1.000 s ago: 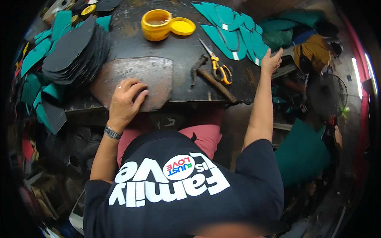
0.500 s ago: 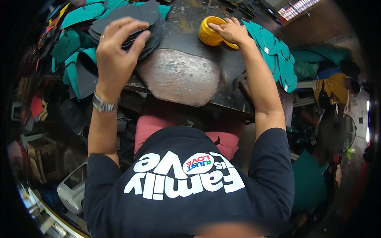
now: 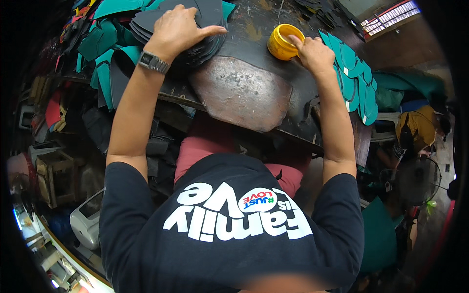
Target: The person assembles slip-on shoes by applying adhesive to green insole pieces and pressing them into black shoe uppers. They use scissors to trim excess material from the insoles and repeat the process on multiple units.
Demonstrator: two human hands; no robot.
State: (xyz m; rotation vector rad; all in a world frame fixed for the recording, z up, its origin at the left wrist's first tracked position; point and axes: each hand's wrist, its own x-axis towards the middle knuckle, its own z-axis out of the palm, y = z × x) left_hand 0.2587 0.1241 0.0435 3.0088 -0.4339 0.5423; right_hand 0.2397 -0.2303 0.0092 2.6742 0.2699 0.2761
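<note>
My left hand (image 3: pixel 180 30) lies on a stack of dark grey cut sheet pieces (image 3: pixel 210 14) at the far left of the table. Its fingers are spread over the top piece, with the thumb stretched out to the right. A yellow round jar (image 3: pixel 281 46) stands open right of the table's middle. My right hand (image 3: pixel 316 53) is at the jar's right side, fingers bent and thumb over the rim into the mouth. The fingertips on the outer side are hidden.
A worn brown board (image 3: pixel 239 93) lies at the table's near edge. Overlapping green cut pieces (image 3: pixel 364 88) run along the right; more green pieces (image 3: pixel 100 41) pile up at the left. A person in a yellow top (image 3: pixel 417 124) and a fan (image 3: pixel 417 178) are farther right.
My left hand has lowered from a raised, curled pose to lie flat on the grey stack. My right hand has shifted from over the jar to its right side. The view has moved slightly.
</note>
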